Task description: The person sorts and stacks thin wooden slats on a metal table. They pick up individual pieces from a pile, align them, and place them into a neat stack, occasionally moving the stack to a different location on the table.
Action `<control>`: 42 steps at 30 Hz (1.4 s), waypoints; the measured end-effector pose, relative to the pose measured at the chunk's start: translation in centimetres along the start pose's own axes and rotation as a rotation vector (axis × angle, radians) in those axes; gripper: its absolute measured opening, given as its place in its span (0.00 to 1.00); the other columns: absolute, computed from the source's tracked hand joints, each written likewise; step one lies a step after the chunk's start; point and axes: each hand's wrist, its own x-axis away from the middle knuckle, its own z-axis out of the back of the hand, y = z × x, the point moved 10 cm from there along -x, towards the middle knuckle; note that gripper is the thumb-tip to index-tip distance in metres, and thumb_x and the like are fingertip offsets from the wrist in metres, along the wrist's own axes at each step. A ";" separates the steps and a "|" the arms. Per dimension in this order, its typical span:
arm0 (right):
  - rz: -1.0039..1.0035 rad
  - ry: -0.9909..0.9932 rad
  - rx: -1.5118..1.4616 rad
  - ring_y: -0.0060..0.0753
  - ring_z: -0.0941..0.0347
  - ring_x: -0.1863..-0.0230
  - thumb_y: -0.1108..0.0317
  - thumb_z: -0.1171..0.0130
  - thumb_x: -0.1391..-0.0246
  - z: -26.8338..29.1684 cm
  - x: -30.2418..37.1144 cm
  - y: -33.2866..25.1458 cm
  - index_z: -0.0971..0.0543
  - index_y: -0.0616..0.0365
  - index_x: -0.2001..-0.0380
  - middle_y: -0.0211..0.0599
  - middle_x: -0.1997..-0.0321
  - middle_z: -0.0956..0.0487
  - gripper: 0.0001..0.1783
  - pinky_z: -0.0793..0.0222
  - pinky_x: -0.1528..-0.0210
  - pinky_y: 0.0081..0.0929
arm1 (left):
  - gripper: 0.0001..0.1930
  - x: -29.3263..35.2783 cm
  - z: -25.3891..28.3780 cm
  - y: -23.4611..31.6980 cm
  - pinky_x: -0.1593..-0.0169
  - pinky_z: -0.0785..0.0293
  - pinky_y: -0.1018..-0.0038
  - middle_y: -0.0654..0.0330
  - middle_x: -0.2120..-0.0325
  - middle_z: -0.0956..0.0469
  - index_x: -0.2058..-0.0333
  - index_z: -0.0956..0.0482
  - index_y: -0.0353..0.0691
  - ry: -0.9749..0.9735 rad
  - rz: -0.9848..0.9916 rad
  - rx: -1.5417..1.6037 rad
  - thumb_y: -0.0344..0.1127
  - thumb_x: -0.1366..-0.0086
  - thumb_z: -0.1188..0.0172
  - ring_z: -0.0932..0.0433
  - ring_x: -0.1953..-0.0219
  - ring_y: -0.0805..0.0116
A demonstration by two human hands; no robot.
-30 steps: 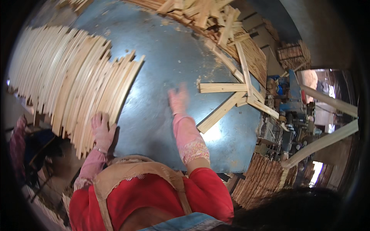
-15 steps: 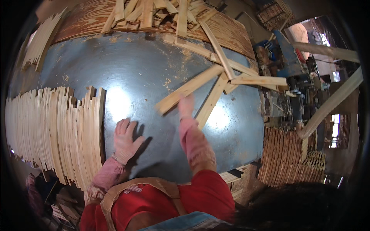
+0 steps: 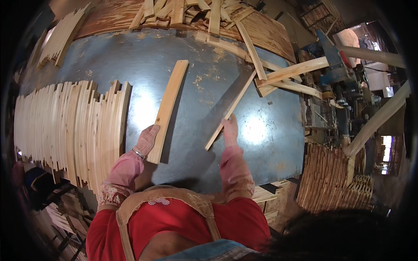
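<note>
My left hand (image 3: 146, 140), gloved in pink, grips the near end of a wide pale wooden slat (image 3: 169, 108) that lies on the dark metal table (image 3: 270, 143). My right hand (image 3: 229, 129) holds the near part of a thin wooden strip (image 3: 230, 109) that slants up to the right, raised on edge above the table. A row of several slats (image 3: 74, 126) set side by side lies to the left of my left hand.
A heap of loose wooden offcuts (image 3: 191, 11) lies on a plywood sheet at the far edge. Long boards (image 3: 296, 69) cross at the right. Stacked slats (image 3: 331, 178) stand right of the table beside machinery (image 3: 339, 87) and a pale hose (image 3: 379, 117).
Both hands were flat and empty on the table earlier. Each has since taken up a piece of wood and drawn it toward me, and the view has swung left.
</note>
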 end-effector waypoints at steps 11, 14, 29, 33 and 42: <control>0.291 -0.741 0.711 0.51 0.28 0.27 0.48 0.38 0.36 -16.3 11.4 -6.1 0.26 0.59 0.31 0.56 0.28 0.25 0.37 0.34 0.26 0.42 | 0.40 3.5 -4.2 -6.8 0.64 0.20 0.67 0.58 0.69 0.17 0.51 0.14 0.43 -0.109 0.396 0.349 0.77 0.25 0.55 0.20 0.70 0.67; 0.310 -0.296 0.652 0.55 0.34 0.23 0.47 0.37 0.36 -9.4 -3.6 -12.2 0.31 0.60 0.25 0.57 0.24 0.29 0.42 0.39 0.22 0.43 | 0.39 2.5 -3.6 -8.0 0.70 0.20 0.65 0.60 0.75 0.20 0.56 0.16 0.45 -0.115 0.368 0.446 0.77 0.25 0.58 0.21 0.77 0.65; 0.395 0.302 0.907 0.55 0.33 0.24 0.42 0.23 0.54 2.8 -41.7 -26.8 0.46 0.54 0.19 0.58 0.26 0.30 0.66 0.34 0.25 0.43 | 0.47 -1.7 -6.3 -8.9 0.63 0.16 0.61 0.54 0.67 0.14 0.47 0.17 0.46 -0.292 0.436 0.679 0.86 0.35 0.55 0.14 0.67 0.57; 0.127 0.209 0.952 0.55 0.34 0.24 0.42 0.26 0.51 1.4 -39.8 -27.1 0.49 0.45 0.17 0.56 0.20 0.38 0.65 0.34 0.24 0.43 | 0.49 -1.5 -5.8 -4.2 0.64 0.19 0.66 0.57 0.67 0.15 0.47 0.18 0.43 -0.286 0.342 0.597 0.87 0.35 0.58 0.17 0.70 0.63; 0.043 0.155 0.932 0.62 0.23 0.34 0.43 0.30 0.48 8.1 -24.2 -13.5 0.42 0.50 0.21 0.60 0.37 0.19 0.56 0.28 0.31 0.47 | 0.46 -1.5 -6.9 -5.7 0.68 0.20 0.66 0.57 0.72 0.19 0.48 0.21 0.40 -0.295 0.409 0.696 0.82 0.27 0.65 0.19 0.75 0.62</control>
